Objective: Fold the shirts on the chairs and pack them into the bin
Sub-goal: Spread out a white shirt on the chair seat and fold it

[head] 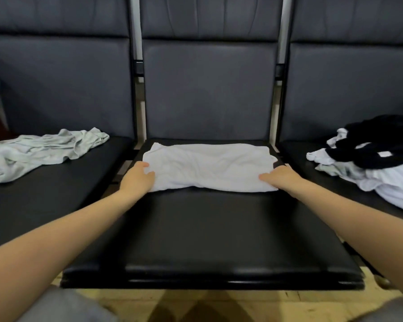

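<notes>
A white shirt (207, 167), folded into a wide band, lies across the back half of the middle chair seat (209, 231). My left hand (137, 178) grips its left end, with cloth showing between thumb and fingers. My right hand (278, 178) holds its right end, fingers lying over the cloth and pointing left. A crumpled pale grey-green shirt (40, 152) lies on the left chair seat. No bin is in view.
On the right chair seat sits a pile of clothes: a black garment (382, 140) on top of white ones (386, 189). Dark padded backrests (207, 89) stand behind all three seats. Yellowish floor (242, 305) shows below the seat's front edge.
</notes>
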